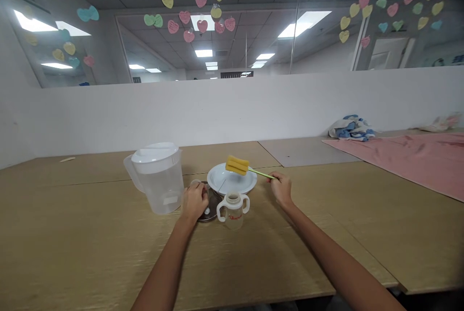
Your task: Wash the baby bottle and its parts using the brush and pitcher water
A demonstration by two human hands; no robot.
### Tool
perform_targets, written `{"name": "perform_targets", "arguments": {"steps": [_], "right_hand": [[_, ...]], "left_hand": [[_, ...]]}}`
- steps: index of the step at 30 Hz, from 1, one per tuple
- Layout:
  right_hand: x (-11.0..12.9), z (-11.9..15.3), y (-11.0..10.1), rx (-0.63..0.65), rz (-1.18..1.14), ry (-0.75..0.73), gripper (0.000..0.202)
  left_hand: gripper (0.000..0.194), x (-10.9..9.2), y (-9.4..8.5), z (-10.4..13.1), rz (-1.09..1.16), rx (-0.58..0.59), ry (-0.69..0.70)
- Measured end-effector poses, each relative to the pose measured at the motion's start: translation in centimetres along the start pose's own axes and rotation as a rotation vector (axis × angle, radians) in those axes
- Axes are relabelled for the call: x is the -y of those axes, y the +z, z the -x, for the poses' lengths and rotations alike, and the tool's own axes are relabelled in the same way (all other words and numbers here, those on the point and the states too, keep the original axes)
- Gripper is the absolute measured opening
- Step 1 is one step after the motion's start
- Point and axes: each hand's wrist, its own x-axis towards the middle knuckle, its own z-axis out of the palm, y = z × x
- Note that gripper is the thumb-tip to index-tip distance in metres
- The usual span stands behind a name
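The right hand (281,188) clasps a green-handled yellow sponge brush (237,166) in its fingers over a round white dish (216,176), what the left hand (195,200) holds by a dark round tray (215,201) I cannot tell, and a low, nearward swing could topple the clear two-handled bottle (234,212).

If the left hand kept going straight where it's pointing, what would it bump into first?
Probably the left edge of the white dish, just ahead of the left hand. One picture can't show the height well, so the hand might pass over it.
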Motion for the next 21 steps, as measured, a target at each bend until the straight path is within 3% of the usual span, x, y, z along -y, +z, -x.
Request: {"name": "perform_targets", "arguments": {"steps": [6, 12, 18, 21], "right_hand": [[-0.3, 0.0, 0.2, 0.004, -0.011, 0.009, 0.023], [-0.4, -0.1, 0.3, -0.003, -0.012, 0.003, 0.023], [-0.4, -0.1, 0.3, -0.004, -0.028, 0.016, 0.024], [-0.2, -0.1, 0.2, -0.021, -0.037, 0.030, 0.025]], "left_hand": [[0.026, 0.8, 0.7, -0.1, -0.025, -0.082, -0.032], [0.023, 1.0, 1.4, -0.1, -0.031, -0.125, -0.028], [0.028, 0.2, 0.0, 0.0, 0.026, -0.218, -0.022], [0.026, -1.6, -1.6, 0.3, 0.203, -0.340, 0.133]]}}
